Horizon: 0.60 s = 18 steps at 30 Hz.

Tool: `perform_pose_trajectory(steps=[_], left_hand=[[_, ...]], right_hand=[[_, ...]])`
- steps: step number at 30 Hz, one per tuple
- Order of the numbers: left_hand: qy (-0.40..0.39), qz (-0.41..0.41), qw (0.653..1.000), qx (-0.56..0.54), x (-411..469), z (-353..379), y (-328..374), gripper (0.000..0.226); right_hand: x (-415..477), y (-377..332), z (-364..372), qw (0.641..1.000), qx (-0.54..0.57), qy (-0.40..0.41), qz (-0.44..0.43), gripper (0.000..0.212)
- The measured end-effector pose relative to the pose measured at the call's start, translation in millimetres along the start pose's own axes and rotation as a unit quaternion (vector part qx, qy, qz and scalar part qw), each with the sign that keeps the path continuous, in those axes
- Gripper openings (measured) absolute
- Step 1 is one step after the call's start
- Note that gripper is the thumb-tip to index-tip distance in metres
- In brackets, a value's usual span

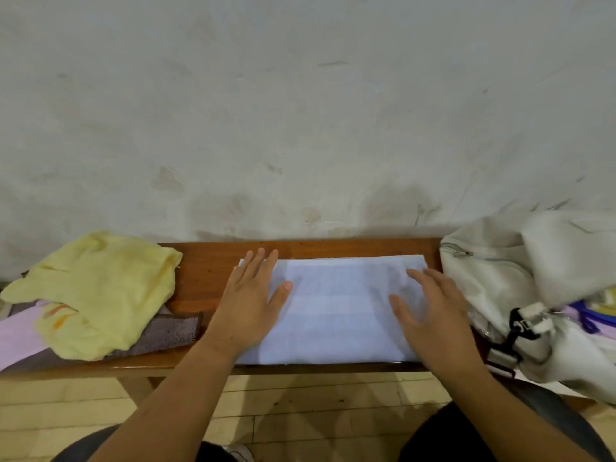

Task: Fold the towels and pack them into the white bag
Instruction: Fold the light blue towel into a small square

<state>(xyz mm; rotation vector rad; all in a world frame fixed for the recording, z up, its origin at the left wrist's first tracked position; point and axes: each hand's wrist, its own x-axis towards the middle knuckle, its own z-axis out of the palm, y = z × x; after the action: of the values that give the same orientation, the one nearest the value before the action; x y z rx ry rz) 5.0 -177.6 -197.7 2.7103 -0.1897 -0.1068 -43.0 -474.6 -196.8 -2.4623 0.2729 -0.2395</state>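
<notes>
- The person's knees show at the bottom edge, over a pale plank floor point(300, 405).
- Both bare forearms reach forward from there onto a wooden bench point(206, 271).
- A white towel point(336, 311) lies flat on the middle of the bench as a folded rectangle. Its near edge runs along the bench's front edge and its far edge lies near the back.
- The left hand point(248, 305) lies palm down on the towel's left end. Its fingers are straight and together, the thumb is spread out onto the cloth, and the fingertips reach the towel's far left corner. It grips nothing.
- The right hand point(430, 315) is over the towel's right end, palm down, fingers straight and spread, holding nothing. It is blurred, so I cannot tell whether it presses the cloth or is just above it.
- The towel's middle lies bare between the two hands.
- Left of the left hand, apart from the white towel, a crumpled yellow towel point(103, 288) tops a heap. A grey towel point(166, 335) and a pink towel point(16, 335) lie under it.
- Just right of the right hand slumps the white bag point(493, 285), its side touching the towel's right end. A black clip point(520, 328) hangs on its front, and purple and yellow cloth shows in its opening.
- A stained pale wall point(300, 111) rises behind the bench.
</notes>
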Motion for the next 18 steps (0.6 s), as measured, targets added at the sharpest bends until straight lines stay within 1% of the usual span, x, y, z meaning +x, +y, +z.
perform_pose_trajectory(steps=[2,3,6,8,9,11,13,14,17,18], left_hand=[[-0.007,0.011,1.000,-0.018,-12,-10,3,0.067],[-0.010,0.017,1.000,-0.025,-20,-15,6,0.062],[-0.044,0.025,0.997,-0.066,-58,-22,24,0.054],[-0.074,0.035,0.993,-0.080,-87,-19,37,0.052],[-0.088,0.046,0.992,-0.078,-99,-16,42,0.051],[-0.109,0.080,0.988,-0.073,-112,-10,44,0.048],[-0.109,0.094,0.986,-0.089,-114,-9,39,0.044],[-0.100,0.091,0.986,-0.095,-113,-9,34,0.043],[-0.073,0.081,0.990,-0.085,-107,-11,19,0.039],[-0.071,0.077,0.991,-0.085,-105,-13,16,0.038]], right_hand=[[-25,2,-14,0.995,0.057,0.042,0.066,0.046],[-36,4,-19,0.990,0.080,0.048,0.105,0.044],[-59,12,-29,0.964,0.135,0.023,0.229,0.043],[-71,11,-33,0.935,0.181,-0.002,0.306,0.041],[-75,9,-34,0.919,0.213,-0.015,0.331,0.039],[-81,6,-35,0.892,0.279,-0.028,0.355,0.039],[-81,6,-35,0.862,0.337,-0.033,0.378,0.042],[-79,6,-35,0.843,0.369,-0.037,0.390,0.044],[-72,5,-35,0.770,0.478,-0.054,0.418,0.048],[-69,2,-36,0.755,0.498,-0.058,0.422,0.048]])
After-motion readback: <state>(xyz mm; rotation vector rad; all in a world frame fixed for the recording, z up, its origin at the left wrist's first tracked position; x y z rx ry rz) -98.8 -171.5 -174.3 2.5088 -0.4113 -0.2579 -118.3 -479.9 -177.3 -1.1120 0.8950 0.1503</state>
